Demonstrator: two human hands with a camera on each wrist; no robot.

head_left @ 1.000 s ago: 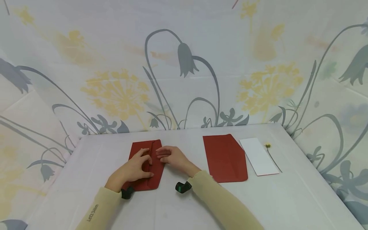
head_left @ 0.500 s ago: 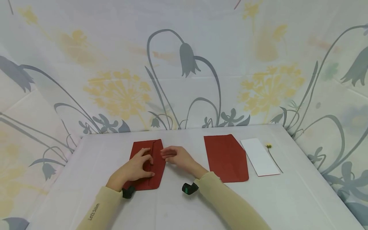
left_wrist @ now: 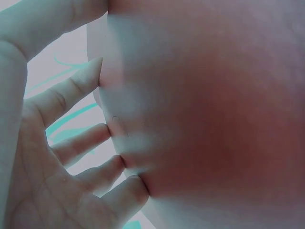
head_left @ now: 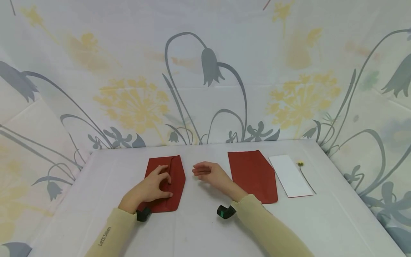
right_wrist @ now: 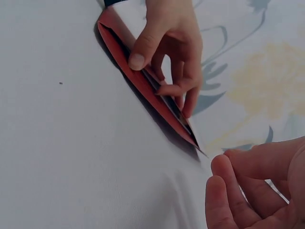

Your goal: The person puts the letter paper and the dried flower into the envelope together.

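A red envelope lies at the left of the white table, its flap side to the right. My left hand rests on it with fingers spread. In the left wrist view, the fingertips press on the envelope, which looks blurred close up. Through the right wrist view a dark gap shows along the envelope's edge, with the left thumb and fingers on top. My right hand hovers just right of this envelope, fingers gently bent, holding nothing.
Right of the right hand lies a second red envelope, partly covered by that arm. Beside it are a white card with a thin red edge and a yellow flower on a long stem. A flower-printed cloth hangs behind the table.
My right hand has drawn away to the right, from over the envelope's flap edge to the bare tabletop beside it. The left hand has kept its place on the envelope.
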